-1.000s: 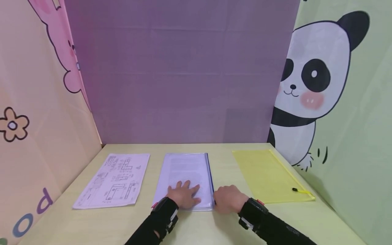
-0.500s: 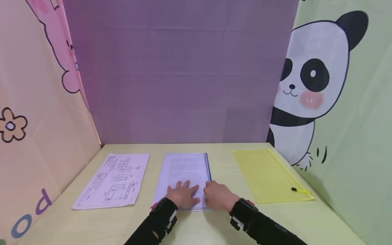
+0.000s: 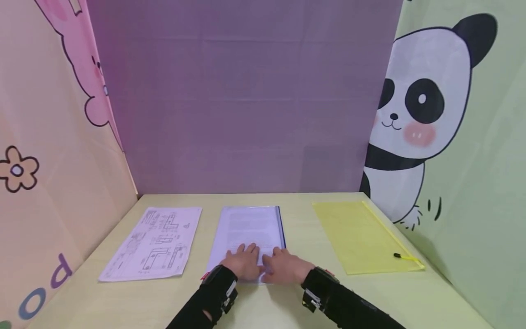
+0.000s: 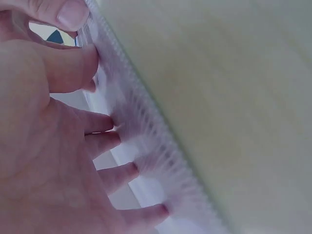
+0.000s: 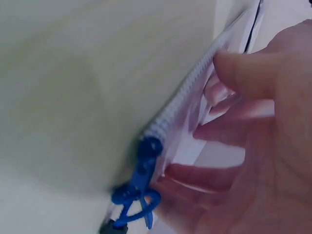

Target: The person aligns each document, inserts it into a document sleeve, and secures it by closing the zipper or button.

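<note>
A clear zipper pouch (image 3: 246,224) with printed pages inside lies flat at the middle of the table, a dark blue zipper along its right edge. My left hand (image 3: 242,264) rests on its near part with fingers extended. Beside it, my right hand (image 3: 287,267) touches the near right part of the pouch, fingers fairly straight; the two thumbs are close together. In the left wrist view, fingertips press on the pouch's ribbed near edge (image 4: 161,131). The right wrist view shows a blue zipper pull (image 5: 142,170) at the corner, next to my fingers but not held.
On the left of the table (image 3: 197,306) lies a sheet with technical drawings (image 3: 152,242). A yellow zipper pouch (image 3: 361,233) with a black-tipped pull (image 3: 397,255) lies on the right. A purple panel (image 3: 246,100) stands behind, with printed cloth walls at both sides.
My right hand has moved left from the pouch's zipper corner onto its near part, and its curled fingers have straightened. The left hand stays on the pouch, its fingers drawn closer together.
</note>
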`<state>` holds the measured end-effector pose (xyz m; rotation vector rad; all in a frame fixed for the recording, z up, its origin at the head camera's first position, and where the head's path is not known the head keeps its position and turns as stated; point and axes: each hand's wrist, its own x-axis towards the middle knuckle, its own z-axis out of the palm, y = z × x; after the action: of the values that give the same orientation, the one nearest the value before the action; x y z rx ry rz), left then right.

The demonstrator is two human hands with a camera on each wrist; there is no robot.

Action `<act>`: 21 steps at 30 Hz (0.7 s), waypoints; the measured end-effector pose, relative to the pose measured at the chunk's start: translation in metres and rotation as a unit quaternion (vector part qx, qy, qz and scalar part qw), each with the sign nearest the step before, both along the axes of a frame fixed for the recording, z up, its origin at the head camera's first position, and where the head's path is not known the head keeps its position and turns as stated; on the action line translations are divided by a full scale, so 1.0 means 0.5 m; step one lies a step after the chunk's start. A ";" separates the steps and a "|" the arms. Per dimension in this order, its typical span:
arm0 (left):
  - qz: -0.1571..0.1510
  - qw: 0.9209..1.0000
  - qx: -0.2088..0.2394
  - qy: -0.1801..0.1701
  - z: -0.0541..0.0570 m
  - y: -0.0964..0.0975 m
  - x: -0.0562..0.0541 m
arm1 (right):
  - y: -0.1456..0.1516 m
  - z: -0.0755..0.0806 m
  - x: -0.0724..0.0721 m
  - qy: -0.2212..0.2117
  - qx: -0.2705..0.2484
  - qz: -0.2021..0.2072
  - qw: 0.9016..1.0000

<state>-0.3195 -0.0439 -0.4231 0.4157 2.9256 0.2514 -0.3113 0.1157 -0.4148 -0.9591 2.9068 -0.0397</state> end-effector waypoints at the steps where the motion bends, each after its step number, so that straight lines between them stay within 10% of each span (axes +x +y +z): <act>1: 0.000 1.000 -0.002 0.000 0.001 0.001 0.000 | -0.001 0.001 0.001 -0.001 0.007 -0.002 1.000; 21: -0.029 0.997 -0.024 0.063 0.005 -0.017 0.004 | 0.025 0.004 -0.003 -0.020 0.022 -0.043 0.999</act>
<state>-0.3173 -0.0522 -0.4209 0.5279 3.0292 0.1518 -0.3130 0.1281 -0.4127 -0.8161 2.8979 -0.0005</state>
